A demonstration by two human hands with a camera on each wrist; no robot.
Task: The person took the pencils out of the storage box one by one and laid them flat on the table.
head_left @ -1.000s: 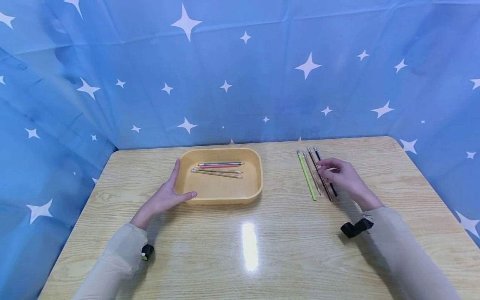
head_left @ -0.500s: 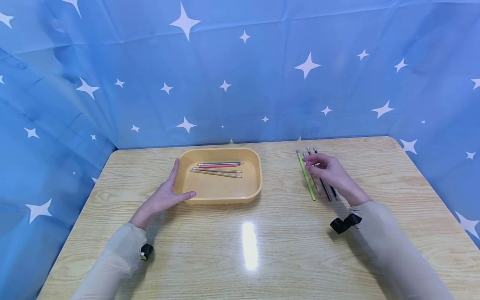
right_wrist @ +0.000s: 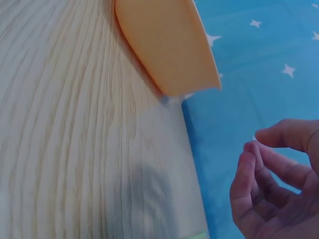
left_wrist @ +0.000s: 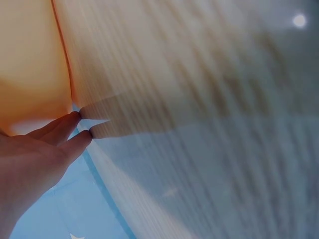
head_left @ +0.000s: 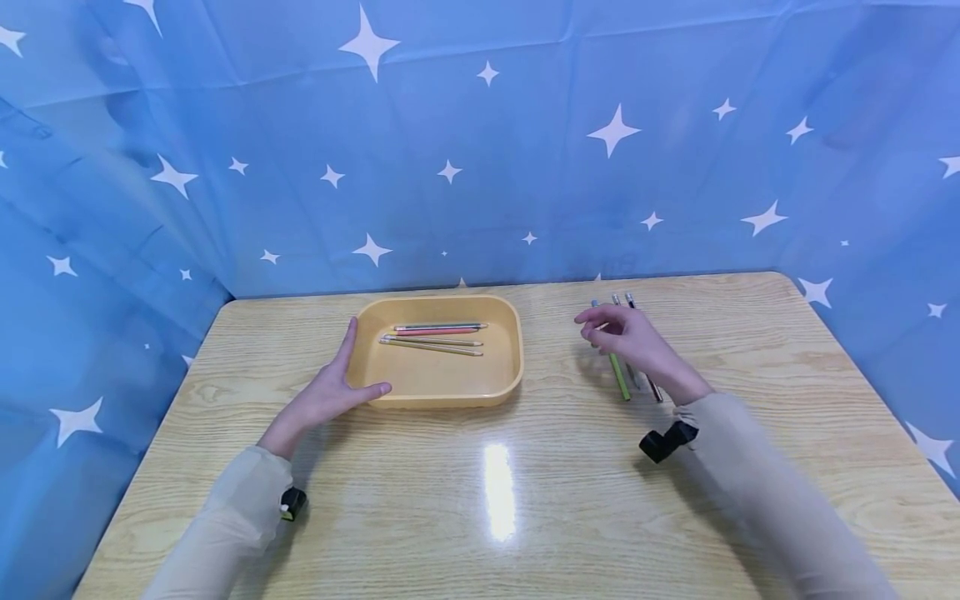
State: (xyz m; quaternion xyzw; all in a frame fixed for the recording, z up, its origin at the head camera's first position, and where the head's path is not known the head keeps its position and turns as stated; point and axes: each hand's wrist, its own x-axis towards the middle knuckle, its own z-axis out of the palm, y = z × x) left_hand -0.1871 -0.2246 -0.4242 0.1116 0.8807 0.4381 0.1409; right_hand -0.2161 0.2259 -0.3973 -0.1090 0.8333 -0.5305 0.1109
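- Yellow tray [head_left: 442, 382] sits right against my left hand [head_left: 333, 392]: thumb at its near edge, fingers along the end wall, spread wide apart!
- Pencils in the tray [head_left: 438, 332], four lying just right of that hand, pink among them.
- Over to my right hand [head_left: 626, 333], above the table [head_left: 555, 458]: fingers loosely bent, a small gap between thumb and index tip.
- Green pencil [head_left: 620, 382] runs out from beneath it, towards me.
- Dark pencil [head_left: 656, 392] shows beside my right wrist, partly hidden.
- Blue starry cloth [head_left: 480, 142] hangs beyond both hands.
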